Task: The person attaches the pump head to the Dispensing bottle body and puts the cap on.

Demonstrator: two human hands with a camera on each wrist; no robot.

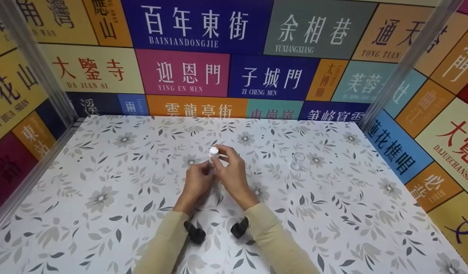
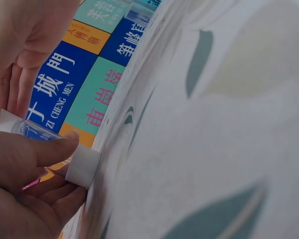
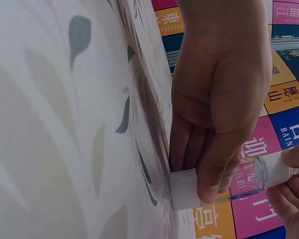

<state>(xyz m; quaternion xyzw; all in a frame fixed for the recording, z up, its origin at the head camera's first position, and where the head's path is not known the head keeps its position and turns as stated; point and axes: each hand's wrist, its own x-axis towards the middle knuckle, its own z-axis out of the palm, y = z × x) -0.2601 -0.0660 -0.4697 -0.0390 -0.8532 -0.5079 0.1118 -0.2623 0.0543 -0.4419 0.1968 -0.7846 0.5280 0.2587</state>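
A small clear bottle [image 3: 244, 179] stands upright on the table between both hands, with a white cap [image 1: 214, 150] at its top and a white collar [image 2: 83, 166] at its lower end. My left hand [image 1: 197, 180] grips the bottle low down, thumb laid across the clear body just above the collar. Higher up, my right hand [image 1: 234, 173] pinches the white cap between thumb and fingers. In the head view the hands hide most of the bottle's body.
To the right of the hands a clear glass cup [image 1: 297, 161] stands on the table. A pale cloth with grey leaves and flowers covers the table [image 1: 142, 224]. Panels with colourful lettering [image 1: 180, 72] rise behind it and at both sides, with clear posts [image 1: 405, 61] at the corners.
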